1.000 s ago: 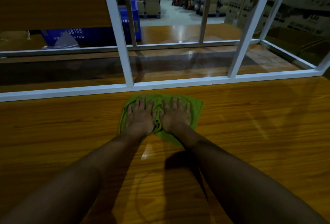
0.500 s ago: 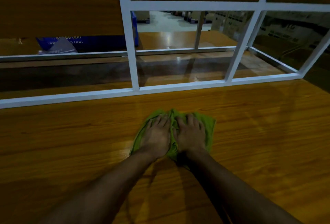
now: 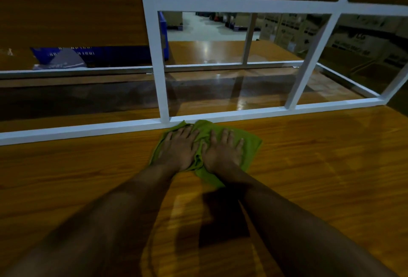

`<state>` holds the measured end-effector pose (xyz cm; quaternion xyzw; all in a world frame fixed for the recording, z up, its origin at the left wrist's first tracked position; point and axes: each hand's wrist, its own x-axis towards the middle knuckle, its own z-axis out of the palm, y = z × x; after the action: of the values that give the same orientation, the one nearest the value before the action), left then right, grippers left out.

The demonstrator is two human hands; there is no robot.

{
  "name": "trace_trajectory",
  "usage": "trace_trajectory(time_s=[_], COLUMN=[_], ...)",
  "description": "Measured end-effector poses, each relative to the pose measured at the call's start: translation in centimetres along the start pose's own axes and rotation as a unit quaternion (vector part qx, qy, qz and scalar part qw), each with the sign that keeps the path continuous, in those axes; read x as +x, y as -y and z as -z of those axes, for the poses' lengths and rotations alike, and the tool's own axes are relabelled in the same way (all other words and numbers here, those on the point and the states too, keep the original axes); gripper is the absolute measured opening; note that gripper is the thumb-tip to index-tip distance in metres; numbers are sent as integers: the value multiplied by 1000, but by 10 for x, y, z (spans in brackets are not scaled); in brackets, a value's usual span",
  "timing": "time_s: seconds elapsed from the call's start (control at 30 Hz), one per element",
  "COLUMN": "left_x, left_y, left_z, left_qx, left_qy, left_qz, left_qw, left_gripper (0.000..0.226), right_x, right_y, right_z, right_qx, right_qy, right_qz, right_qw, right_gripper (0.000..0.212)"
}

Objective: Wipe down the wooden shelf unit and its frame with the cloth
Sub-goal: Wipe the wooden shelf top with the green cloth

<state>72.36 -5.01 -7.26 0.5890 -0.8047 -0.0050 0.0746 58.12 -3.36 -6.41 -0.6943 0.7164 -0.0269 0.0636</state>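
Both hands lying flat, fingers spread: left hand (image 3: pixel 179 149) and right hand (image 3: pixel 224 150) pressing palm-down side by side on the green cloth (image 3: pixel 250 147), gripping nothing. Cloth lying bunched between the palms on the wooden shelf board (image 3: pixel 320 166), far edge touching the white frame rail (image 3: pixel 88 130) just right of the white upright post (image 3: pixel 157 55). Blue crate (image 3: pixel 106 54) sitting far left behind the frame.

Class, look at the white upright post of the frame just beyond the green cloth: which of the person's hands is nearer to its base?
Left. The left hand lies almost directly below the post; the right hand lies further right on the cloth.
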Motion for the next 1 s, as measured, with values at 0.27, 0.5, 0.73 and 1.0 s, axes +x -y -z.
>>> trace_trajectory(time_s=[0.27,0.5,0.73,1.0], left_x=[-16,-56,-99,-109], left_y=[38,84,90,55], left_z=[3,11,17,20], left_qx=[-4,14,48,-10], left_qy=[-12,9,-32,-69], left_qz=[-1,79,114,24], left_qw=[1000,997,992,997], left_gripper=[54,61,49,39], right_x=[14,-11,-50,-60], right_y=[39,93,111,81], right_z=[-5,-12,-16,-13], right_qx=[1,9,14,15], right_qy=[9,2,-47,-115], right_qz=[64,115,165,186], right_qw=[998,993,985,976], right_gripper=[63,59,51,41])
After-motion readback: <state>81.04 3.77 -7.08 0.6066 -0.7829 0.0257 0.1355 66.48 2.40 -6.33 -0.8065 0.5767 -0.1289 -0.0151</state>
